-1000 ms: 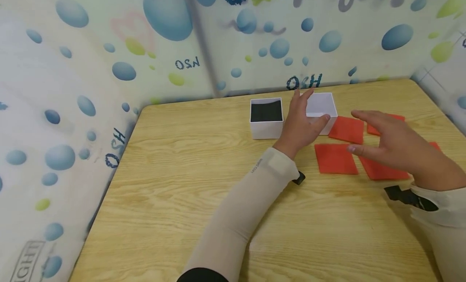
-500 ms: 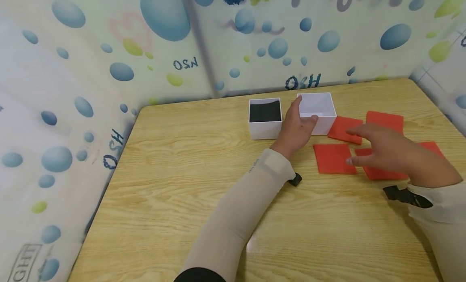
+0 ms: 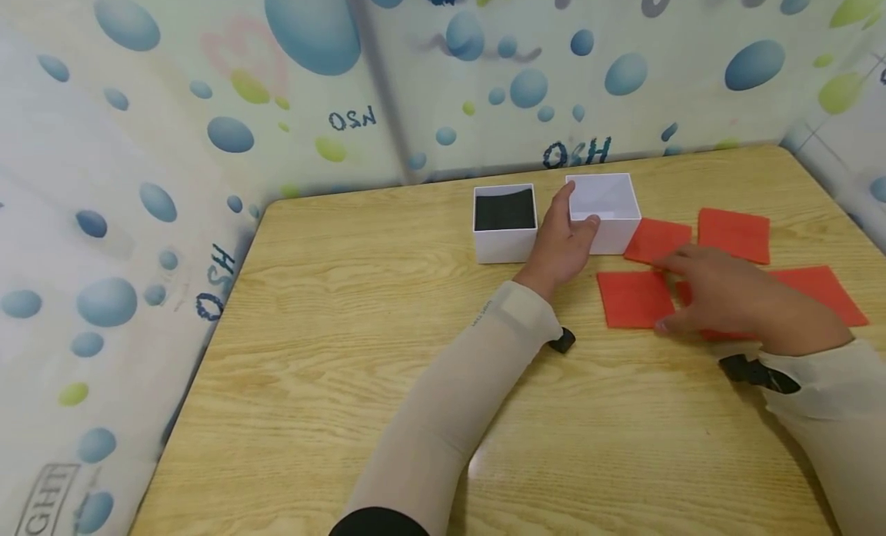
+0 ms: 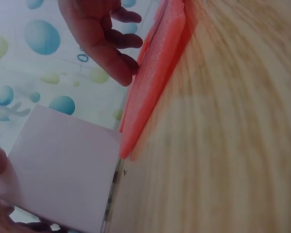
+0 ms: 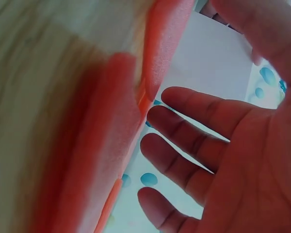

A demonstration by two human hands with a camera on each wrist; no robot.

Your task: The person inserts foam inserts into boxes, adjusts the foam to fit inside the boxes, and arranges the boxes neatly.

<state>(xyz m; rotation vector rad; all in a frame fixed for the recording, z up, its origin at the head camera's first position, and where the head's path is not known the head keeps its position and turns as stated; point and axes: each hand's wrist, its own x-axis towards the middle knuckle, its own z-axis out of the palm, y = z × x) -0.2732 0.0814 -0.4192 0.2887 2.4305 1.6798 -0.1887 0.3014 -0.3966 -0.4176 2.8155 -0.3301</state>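
Note:
My left hand (image 3: 559, 248) holds the left side of an open white box (image 3: 616, 238), thumb at the near rim and fingers along the side and back. In the left wrist view the pale wall of this box (image 4: 63, 170) shows with fingers at its edge. My right hand (image 3: 734, 296), fingers spread and slightly bent, hovers low over several red, soft-looking square pieces (image 3: 633, 299) on the table. In the right wrist view its fingertips (image 5: 157, 148) are apart from the nearest red piece (image 5: 104, 141), with nothing between them. The hand partly covers a middle piece.
A second white box (image 3: 507, 248) with a dark sheet (image 3: 505, 211) inside stands left of the left hand. Both boxes are near the back edge of the wooden table (image 3: 311, 351). A patterned curtain (image 3: 415, 74) hangs behind it.
My left hand has lowered from over the box's opening to its left side and taken hold. My right hand has moved down and slightly left over the red pieces.

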